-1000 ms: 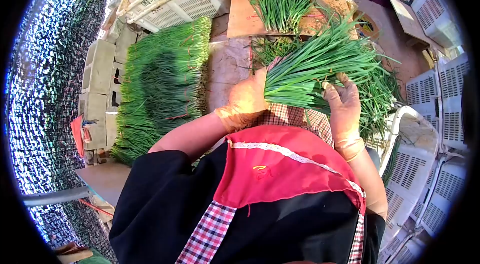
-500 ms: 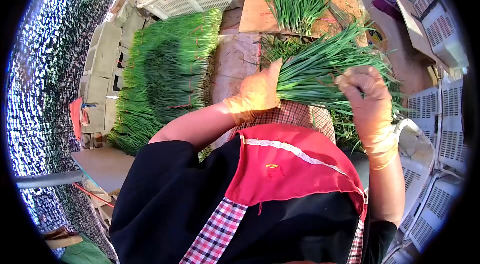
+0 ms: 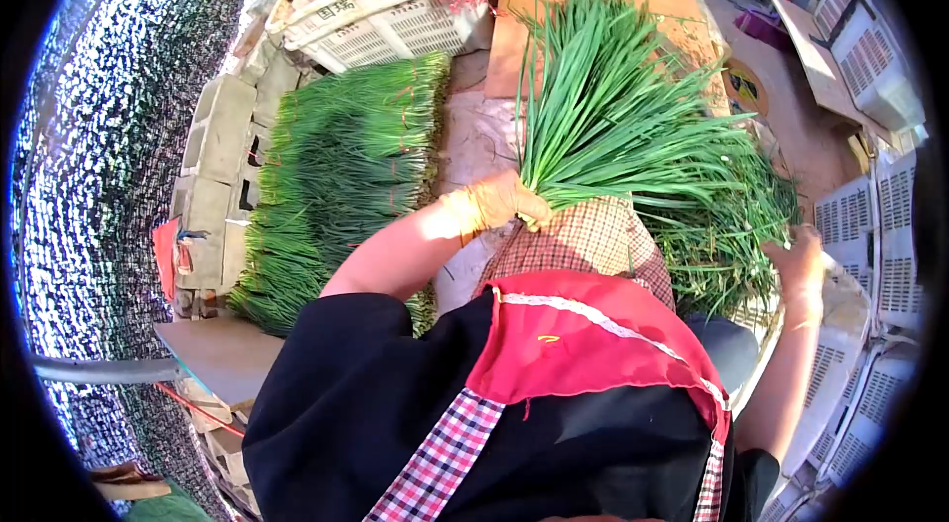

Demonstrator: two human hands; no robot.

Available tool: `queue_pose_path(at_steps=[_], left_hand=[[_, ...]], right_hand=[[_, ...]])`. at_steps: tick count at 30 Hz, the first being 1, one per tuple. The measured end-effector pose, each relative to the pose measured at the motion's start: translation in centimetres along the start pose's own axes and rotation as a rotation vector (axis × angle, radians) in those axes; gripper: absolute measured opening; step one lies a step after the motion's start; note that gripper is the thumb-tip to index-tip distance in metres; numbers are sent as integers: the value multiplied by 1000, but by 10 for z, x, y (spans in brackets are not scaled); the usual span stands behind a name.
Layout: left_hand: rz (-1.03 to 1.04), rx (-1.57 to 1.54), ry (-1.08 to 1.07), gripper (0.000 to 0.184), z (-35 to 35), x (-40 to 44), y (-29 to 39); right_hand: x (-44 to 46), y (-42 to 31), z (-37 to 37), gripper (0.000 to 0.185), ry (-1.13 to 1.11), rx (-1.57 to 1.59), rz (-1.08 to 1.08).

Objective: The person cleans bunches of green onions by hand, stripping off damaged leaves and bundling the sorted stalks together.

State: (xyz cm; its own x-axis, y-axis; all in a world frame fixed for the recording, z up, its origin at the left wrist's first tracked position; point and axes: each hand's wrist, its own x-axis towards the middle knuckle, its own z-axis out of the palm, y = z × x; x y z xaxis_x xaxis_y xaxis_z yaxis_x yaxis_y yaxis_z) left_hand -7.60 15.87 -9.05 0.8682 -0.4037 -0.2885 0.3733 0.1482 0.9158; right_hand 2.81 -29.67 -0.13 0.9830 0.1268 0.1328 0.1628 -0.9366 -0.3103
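My left hand point(image 3: 502, 201), in a thin orange glove, is closed around the pale stem ends of a big bunch of green garlic chives point(image 3: 613, 117). Their leaves fan out up and to the right, above my checked lap. My right hand point(image 3: 799, 265), gloved as well, is at the right edge of a heap of loose chives point(image 3: 712, 255). Its fingers look apart, and I see nothing held in them.
Stacked tied chive bundles point(image 3: 346, 166) stand to the left beside concrete blocks point(image 3: 213, 136). Ahead lie a wooden board point(image 3: 514, 18) and a white crate point(image 3: 395, 28). More white crates point(image 3: 895, 235) line the right side.
My right hand has moved from the bunch down and right to the loose heap's edge. The bunch's leaves have swung upward and spread, with my left hand still gripping the stems.
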Motion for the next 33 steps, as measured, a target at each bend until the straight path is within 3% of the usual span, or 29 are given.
queue_pose_path(at_steps=[1,3,4,5,7,8,9,10,12,13,14,15,16,18,19,20,21,23,24,25,26,27,28,29,30,32,33], left_hand=[[38,-7,28,42,4,1,-2],[68,-88,18,38,12,3,-3],[63,-156,-27,34,16,3,1],[132,-58,-34,26,25,2,8],[140,-228,-65,22,50,4,31],[154,-294,-85,23,60,8,36],[87,-406,-43,27,67,15,31],[90,-400,-142,33,71,20,29],[228,424,-210,33,88,27,39],[-255,197,12,27,121,20,75],[-306,271,26,21,126,33,67],[-188,385,42,21,131,41,62],[-66,491,64,20,135,47,62],[-22,377,-24,23,132,61,39],[131,619,-115,24,133,66,41],[284,861,-203,26,133,68,45],[287,863,-197,26,131,67,49],[-23,341,-314,43,143,44,88],[-17,342,-306,43,144,44,87],[169,35,-203,55,147,45,84],[352,-272,-98,66,151,47,84],[359,-271,-95,66,155,51,84],[511,-229,-18,73,158,55,85],[588,-210,31,77,160,57,85],[664,-188,82,80,162,58,84],[380,-210,88,60,159,61,88],[385,-343,84,53,153,69,80]], right_hand=[[-14,-16,15,32,173,74,-104],[-24,-67,8,22,-241,746,289],[-32,-88,5,21,-475,1040,180],[-40,-112,1,24,-704,1137,169],[-43,-143,10,47,-984,985,-26],[-41,-149,27,68,-908,861,-178],[-39,-156,45,79,-920,1122,-90],[-26,-179,46,80,-948,1516,-246],[-17,-175,59,68,-787,1606,-47],[-15,-177,56,63,-754,1578,-18],[-17,-180,53,57,-717,1555,14],[-19,-182,49,49,-658,1528,43],[-23,-183,47,54,-550,1506,-6],[-31,-184,43,62,-531,1543,117],[-29,-184,49,67,-423,1458,-20],[-35,-181,48,64,-394,1444,15],[-35,-180,47,61,-357,1403,18],[-33,-176,45,58,-325,1386,19],[-30,-173,44,57,-325,1409,16],[-28,-169,44,57,-304,1327,20],[-28,-168,49,63,-349,1528,127],[-29,-169,50,66,-241,1240,16],[-30,-171,51,70,-136,950,-89],[-33,-178,42,70,-142,951,-99],[-39,-185,27,82,-191,739,-119],[-43,-198,4,107,-261,316,-173],[-44,-198,5,107,-263,316,-190]])
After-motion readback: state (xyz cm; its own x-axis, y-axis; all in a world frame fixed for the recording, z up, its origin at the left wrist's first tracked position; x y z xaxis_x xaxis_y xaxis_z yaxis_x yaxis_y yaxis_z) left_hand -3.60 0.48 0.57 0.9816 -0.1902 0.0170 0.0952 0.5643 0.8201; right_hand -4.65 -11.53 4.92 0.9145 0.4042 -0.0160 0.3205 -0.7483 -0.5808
